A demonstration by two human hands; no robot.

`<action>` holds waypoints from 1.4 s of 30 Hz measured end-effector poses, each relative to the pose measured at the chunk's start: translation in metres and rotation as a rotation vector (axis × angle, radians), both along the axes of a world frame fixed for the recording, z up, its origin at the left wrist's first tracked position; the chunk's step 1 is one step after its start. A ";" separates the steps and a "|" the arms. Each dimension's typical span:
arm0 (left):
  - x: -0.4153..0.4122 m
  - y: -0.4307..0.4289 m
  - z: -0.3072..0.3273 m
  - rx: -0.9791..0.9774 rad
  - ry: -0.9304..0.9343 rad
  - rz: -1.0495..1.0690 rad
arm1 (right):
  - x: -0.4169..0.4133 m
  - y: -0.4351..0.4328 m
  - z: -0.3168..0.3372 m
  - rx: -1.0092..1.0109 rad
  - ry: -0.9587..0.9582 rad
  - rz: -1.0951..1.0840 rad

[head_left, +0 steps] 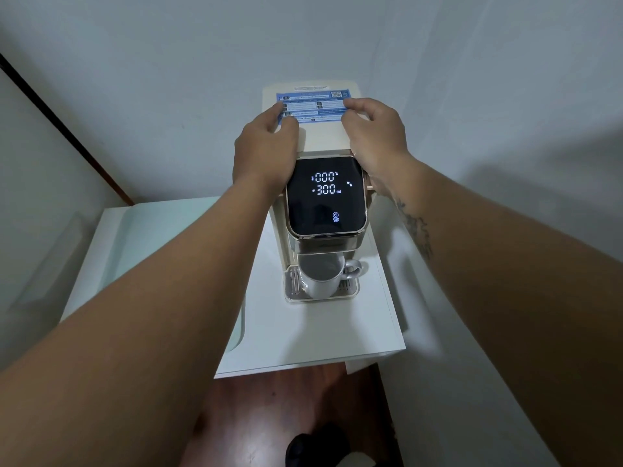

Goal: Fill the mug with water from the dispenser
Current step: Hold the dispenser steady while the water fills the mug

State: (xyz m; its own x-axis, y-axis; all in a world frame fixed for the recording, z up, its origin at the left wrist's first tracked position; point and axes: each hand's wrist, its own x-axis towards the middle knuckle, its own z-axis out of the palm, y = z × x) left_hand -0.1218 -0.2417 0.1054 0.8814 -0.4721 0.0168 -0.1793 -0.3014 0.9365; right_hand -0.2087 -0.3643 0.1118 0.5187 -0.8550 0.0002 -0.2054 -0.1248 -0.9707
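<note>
**Mug in place, both hands on the dispenser body**

The white ceramic mug (323, 276), handle turned to the person's right, stands upright on the slotted drip tray (293, 291) directly under the overhanging head of the cream, box-shaped countertop water dispenser (320, 139). No stream of water can be made out, and whether the mug holds any water yet cannot be told from this angle. The dispenser sits on a white bench (303, 338) set into a corner of pale walls.

The left hand (264, 148) lies on the dispenser's upper left side, fingers loosely curled over the edge of the blue printed instruction label (312, 106) on its top. The right hand (372, 134) mirrors it on the upper right side, fingers bent and resting on the top surface. Neither hand has closed around any loose object; both seem to be bracing or steadying the machine's body.

The black glossy touch panel (326, 195) is lit, reading 000 °C and 300 ml, with a START/STOP icon (335, 216) glowing near its lower right.

Judging by this, the placing step is done and the dispensing step looks not yet begun. The next move probably calls for freeing one hand and touching the START/STOP icon with a fingertip, lightly enough that the machine and mug stay aligned beneath the outlet.
</note>
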 end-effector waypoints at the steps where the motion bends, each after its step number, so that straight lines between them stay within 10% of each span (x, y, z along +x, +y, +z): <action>1: 0.000 0.000 0.000 0.001 -0.004 -0.003 | 0.000 0.000 0.000 -0.004 0.002 0.000; 42: 0.003 -0.001 -0.004 0.001 -0.007 0.023 | -0.003 0.004 0.005 -0.030 0.048 0.026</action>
State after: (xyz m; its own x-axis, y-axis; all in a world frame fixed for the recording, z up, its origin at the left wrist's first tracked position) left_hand -0.1186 -0.2422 0.1013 0.8918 -0.4519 0.0224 -0.1789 -0.3068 0.9348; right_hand -0.2121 -0.3604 0.1165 0.5409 -0.8411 0.0000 -0.2484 -0.1597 -0.9554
